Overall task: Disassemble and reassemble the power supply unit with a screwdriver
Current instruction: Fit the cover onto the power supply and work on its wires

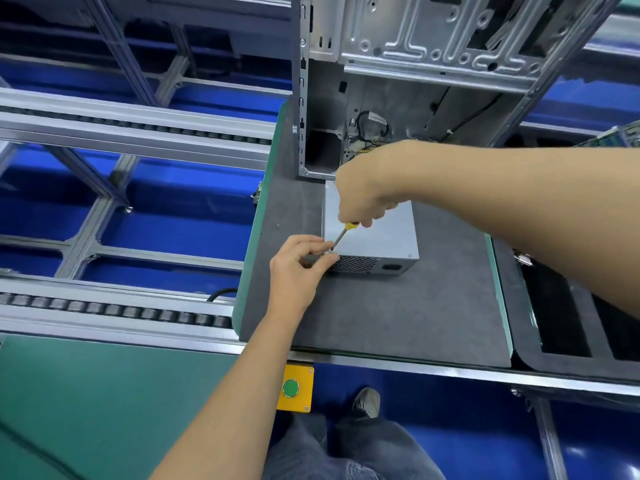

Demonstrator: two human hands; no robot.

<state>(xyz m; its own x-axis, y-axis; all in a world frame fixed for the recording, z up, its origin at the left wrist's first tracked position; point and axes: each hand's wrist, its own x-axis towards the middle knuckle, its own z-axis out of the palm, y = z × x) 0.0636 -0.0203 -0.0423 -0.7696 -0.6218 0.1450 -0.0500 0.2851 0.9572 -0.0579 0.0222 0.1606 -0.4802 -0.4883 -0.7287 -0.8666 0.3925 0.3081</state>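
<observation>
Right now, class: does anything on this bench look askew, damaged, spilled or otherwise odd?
Nothing stands out. The power supply unit lies flat on the grey mat; the right hand grips the screwdriver at its near-left corner, the left hand steadies there. The open computer case stands upright behind.

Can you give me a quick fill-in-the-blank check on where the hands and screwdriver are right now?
1. The right hand grips the ____, whose handle is yellow.
2. The tool's tip meets the near-left top corner of the grey ____.
3. The left hand steadies that corner from the ____ side.
4. Behind the unit stands an open metal computer ____.

Missing words: screwdriver; power supply unit; left; case
</observation>
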